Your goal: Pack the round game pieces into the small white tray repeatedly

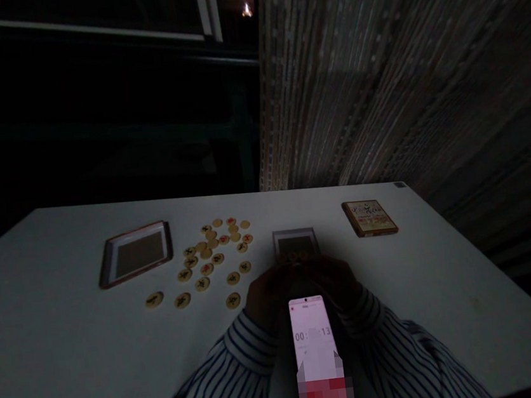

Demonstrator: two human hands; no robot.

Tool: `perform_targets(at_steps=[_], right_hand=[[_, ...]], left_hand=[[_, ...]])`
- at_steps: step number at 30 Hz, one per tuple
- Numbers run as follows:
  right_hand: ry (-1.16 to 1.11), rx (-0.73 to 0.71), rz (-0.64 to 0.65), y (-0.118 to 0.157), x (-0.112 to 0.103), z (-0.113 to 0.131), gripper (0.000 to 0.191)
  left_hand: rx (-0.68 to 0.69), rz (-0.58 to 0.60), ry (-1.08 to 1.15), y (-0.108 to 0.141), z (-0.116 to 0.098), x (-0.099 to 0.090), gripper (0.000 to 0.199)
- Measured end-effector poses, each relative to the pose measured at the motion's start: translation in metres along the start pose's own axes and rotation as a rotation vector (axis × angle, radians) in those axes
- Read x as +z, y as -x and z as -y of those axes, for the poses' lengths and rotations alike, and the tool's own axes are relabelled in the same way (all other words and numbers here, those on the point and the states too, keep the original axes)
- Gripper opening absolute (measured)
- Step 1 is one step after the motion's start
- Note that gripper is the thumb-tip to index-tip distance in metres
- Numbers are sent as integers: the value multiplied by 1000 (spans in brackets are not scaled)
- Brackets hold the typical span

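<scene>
My left hand (270, 289) and my right hand (336, 278) come together at the near edge of a small open box (293, 231). Fingers of both look curled inward, but deep shadow hides their tips and whatever they hold. Just beyond the fingertips, a row of round xiangqi pieces (292, 256) shows dimly at the box's near side. To the left, several loose wooden xiangqi pieces (202, 284) with red or black characters lie scattered, some with plain sides up. Between my forearms sits a lit phone (311, 328) displaying a running-style timer, its lower part blurred out.
On the white table (431, 308), a shallow open box half (169, 239) lies at left and a closed printed box (370, 218) at right. A striped string curtain (328, 77) hangs behind the far edge. The room is very dark.
</scene>
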State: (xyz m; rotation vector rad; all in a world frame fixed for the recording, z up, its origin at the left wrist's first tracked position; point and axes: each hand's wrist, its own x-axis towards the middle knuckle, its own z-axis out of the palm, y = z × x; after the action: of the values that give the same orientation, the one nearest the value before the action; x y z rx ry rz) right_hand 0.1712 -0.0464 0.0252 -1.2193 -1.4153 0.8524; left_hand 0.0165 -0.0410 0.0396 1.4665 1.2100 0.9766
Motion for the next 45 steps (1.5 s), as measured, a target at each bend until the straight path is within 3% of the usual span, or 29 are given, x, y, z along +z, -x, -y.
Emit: perform_targets(at_steps=[3, 17, 23, 45], right_hand=[[-10, 4, 28, 0, 0, 1, 18], [-32, -37, 71, 0, 1, -4, 20], [-12, -46, 81, 1, 1, -2, 20], [-12, -131, 95, 0, 4, -4, 19]], left_hand=[[-13, 44, 42, -1, 4, 0, 28], [7, -41, 28, -2, 9, 1, 25], [-8, 5, 26, -3, 6, -2, 27], [-25, 3, -3, -3, 6, -2, 28]])
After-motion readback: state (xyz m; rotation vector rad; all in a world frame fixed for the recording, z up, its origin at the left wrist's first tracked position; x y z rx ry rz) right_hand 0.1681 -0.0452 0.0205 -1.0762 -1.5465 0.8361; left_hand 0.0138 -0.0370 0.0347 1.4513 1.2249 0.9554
